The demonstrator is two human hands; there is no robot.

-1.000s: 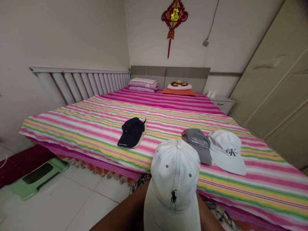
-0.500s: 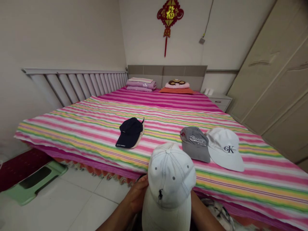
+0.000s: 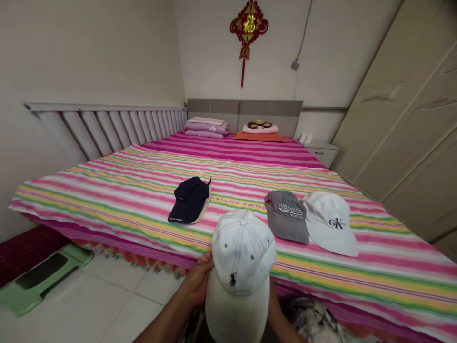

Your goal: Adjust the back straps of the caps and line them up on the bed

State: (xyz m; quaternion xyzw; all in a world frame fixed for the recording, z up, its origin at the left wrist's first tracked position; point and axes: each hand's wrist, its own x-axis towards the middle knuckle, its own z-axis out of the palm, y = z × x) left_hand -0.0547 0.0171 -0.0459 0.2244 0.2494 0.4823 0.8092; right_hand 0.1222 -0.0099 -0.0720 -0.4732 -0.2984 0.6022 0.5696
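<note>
A white baseball cap (image 3: 243,252) with a small dark embroidered figure is held up before me, brim down and toward me. At its left edge my left hand (image 3: 198,278) is closed on it, thumb side showing. My right hand (image 3: 274,300) reaches behind the cap's right side; its fingers are hidden. On the bed beyond lie a navy cap (image 3: 192,197) with a beige edge to the left, a grey cap (image 3: 287,219) with "Always" lettering to the right, and a second white cap (image 3: 330,221) with a "CK" mark, touching the grey one.
The bed (image 3: 117,190) has a striped cover. Folded purple bedding (image 3: 207,128) and a pink-and-orange pile (image 3: 260,132) rest by the headboard (image 3: 267,112). A green stool (image 3: 46,276) stands at lower left, a radiator (image 3: 117,128) along the left wall, a nightstand (image 3: 323,152) at right.
The held cap has turned slightly, so its embroidered figure now points more to the left, and it has shifted left in view. My left hand has come into sight at its edge.
</note>
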